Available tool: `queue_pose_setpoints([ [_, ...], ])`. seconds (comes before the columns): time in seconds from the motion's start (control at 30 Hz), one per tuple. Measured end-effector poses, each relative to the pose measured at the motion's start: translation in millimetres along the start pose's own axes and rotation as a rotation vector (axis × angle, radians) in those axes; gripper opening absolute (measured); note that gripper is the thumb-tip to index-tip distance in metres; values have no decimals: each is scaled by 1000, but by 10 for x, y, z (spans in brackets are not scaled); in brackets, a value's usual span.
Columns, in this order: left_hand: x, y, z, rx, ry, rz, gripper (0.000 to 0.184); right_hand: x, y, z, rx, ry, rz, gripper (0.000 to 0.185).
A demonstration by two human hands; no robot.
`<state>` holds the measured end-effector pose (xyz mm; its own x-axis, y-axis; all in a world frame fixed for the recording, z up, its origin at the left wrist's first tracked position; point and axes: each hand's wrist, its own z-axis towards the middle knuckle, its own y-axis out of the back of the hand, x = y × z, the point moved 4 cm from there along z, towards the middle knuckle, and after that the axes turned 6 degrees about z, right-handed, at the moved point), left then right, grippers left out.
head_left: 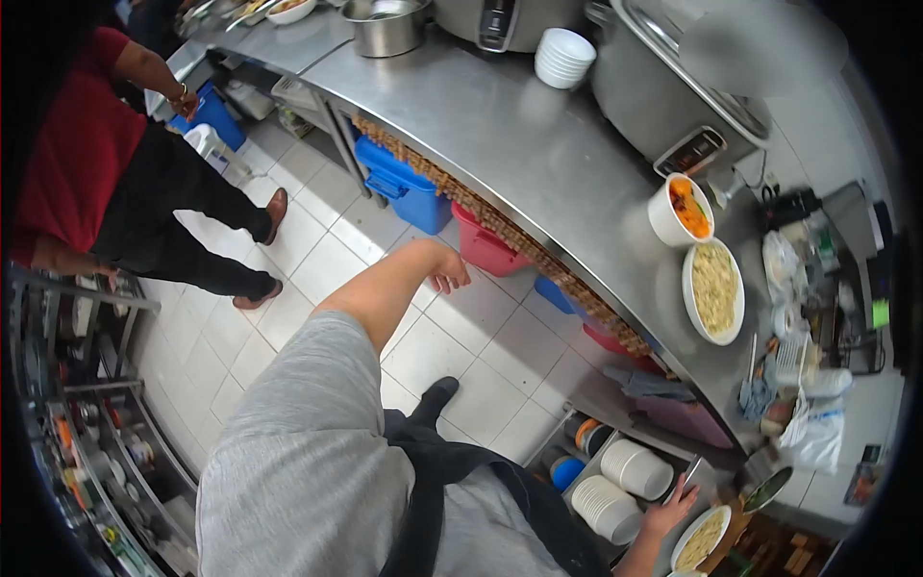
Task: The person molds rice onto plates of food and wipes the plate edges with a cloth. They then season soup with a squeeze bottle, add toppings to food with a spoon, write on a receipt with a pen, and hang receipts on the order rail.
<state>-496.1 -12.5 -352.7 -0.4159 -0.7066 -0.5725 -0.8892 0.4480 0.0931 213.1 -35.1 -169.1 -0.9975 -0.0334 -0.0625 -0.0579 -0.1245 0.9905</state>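
My left hand (449, 268) hangs over the tiled floor beside the steel counter, fingers loosely curled and a little apart, with nothing visible in it. Down at the lower right, my right hand (670, 514) is closed around a slim, flat, greyish object (688, 475); its kind I cannot make out. Close by that hand are an oval white dish of pale food (701, 539) and stacks of white round containers (636, 469) on a lower shelf. A metal pot (766, 478) with something green inside stands just beyond.
Along the steel counter (500, 144) stand large cookers (673, 87), stacked white bowls (565, 58), a tub of orange food (682, 209) and another oval dish (714, 291). Blue (404, 183) and red (486, 238) bins sit underneath. A person in red (77, 144) stands across the aisle.
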Motion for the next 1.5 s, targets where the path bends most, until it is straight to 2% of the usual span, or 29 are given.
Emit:
queue_pose_setpoints([
  [0.07,398,213,210,-227,81,-171,43,-44,-42,12,-14,45,-17,77],
  [0.17,699,855,177,-604,-135,-1024,42,12,-24,3,8,48,-22,78],
  [0.23,735,1293,63,-751,-451,-1388,40,-8,-39,6,5,61,-22,78],
  [0.27,735,1507,42,-750,-460,-1393,40,13,-65,25,-5,65,-23,78],
  [0.33,765,1780,25,-800,-627,-1729,39,-39,-65,20,40,44,-37,79],
  [0.43,670,1829,-150,-849,-663,-1847,30,-32,-36,60,10,104,-29,80],
  [0.53,744,1780,-158,-929,-656,-1793,34,21,-18,37,-2,98,-24,79],
  [0.6,832,1784,-160,-901,-742,-1846,32,-8,-43,38,-26,109,-20,79],
  [0.7,1018,1832,-243,-1094,-723,-1793,41,78,13,50,-3,52,-13,80],
  [0.73,1064,1839,-239,-1080,-719,-1779,41,65,18,42,9,20,-3,82],
  [0.8,1195,1827,-240,-1252,-654,-1856,33,59,18,52,-27,91,28,82],
  [0.83,1422,1847,-131,-1255,-765,-1826,26,81,52,57,-54,124,59,82],
  [0.9,1777,1721,43,-1192,-886,-1754,11,70,99,92,-160,250,130,74],
  [0.93,1914,1550,77,-1134,-802,-1629,10,89,150,92,-179,233,110,75],
  [0.97,1837,1237,58,-1207,-702,-1594,9,110,201,86,-167,201,131,77],
  [1.0,1393,689,-227,-1198,-557,-1598,9,28,159,91,-135,137,117,77],
  [1.03,1609,456,139,-923,-737,-1305,15,120,270,74,-34,-25,151,74],
  [1.07,1711,116,427,-969,-503,-976,28,72,236,56,7,-113,160,69],
  [1.1,1599,-294,611,-762,-397,-775,40,-32,58,45,-40,-199,167,58],
  [1.13,1132,-920,490,-758,-206,-681,42,10,27,25,-40,-245,312,38],
  [1.17,929,-1409,703,-447,-267,-537,44,234,122,-56,-192,-225,395,22],
  [1.2,572,-1951,762,-306,-359,-153,53,435,214,-171,-197,-143,506,15],
  [1.23,152,-2492,668,-234,-629,180,49,727,341,-321,-129,-181,731,12],
  [1.27,-569,-2990,74,-169,-706,335,45,941,386,-512,8,-110,786,14],
  [1.3,-1071,-3370,-300,-121,-808,391,43,1135,456,-751,153,-69,640,18],
  [1.33,-1431,-3700,-601,-72,-904,440,41,1223,529,-1008,253,-118,693,24],
  [1.4,-1916,-4236,-1078,125,-992,311,39,1279,806,-1427,215,-179,696,32],
  [1.43,-2065,-4427,-1317,175,-995,343,39,1231,901,-1577,181,-242,824,33],
  [1.5,-2233,-4857,-1811,461,-1070,256,44,1067,1049,-2004,124,-354,952,35],
])
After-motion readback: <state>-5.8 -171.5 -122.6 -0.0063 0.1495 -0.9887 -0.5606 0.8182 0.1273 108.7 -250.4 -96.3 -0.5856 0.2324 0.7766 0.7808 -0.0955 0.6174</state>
